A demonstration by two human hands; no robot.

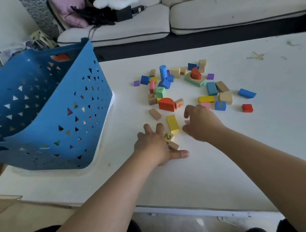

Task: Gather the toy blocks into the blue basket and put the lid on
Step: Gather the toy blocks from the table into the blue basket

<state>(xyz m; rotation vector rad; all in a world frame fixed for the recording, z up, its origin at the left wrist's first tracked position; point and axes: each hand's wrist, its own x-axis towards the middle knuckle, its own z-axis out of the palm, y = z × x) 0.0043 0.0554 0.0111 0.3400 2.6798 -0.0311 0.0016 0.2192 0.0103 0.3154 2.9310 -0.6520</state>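
The blue basket (46, 111) with triangle holes stands at the table's left, with several blocks inside. A white flat piece (112, 100) pokes out from under it; whether it is the lid I cannot tell. Many coloured toy blocks (186, 88) lie scattered mid-table. My left hand (153, 145) lies flat with straight fingers and its thumb stretched out, cupping a "2" number block (168, 136) and a plain wooden block (173, 145). A yellow block (172, 123) lies between my hands. My right hand (202, 125) curls its fingers over a small pink block (187, 122).
The white table (223, 165) has a bare stretch in front of the blocks. A pale sofa (178, 15) with cushions, a plush toy and a black box stands behind the table. Cloth and clutter lie at the far left behind the basket.
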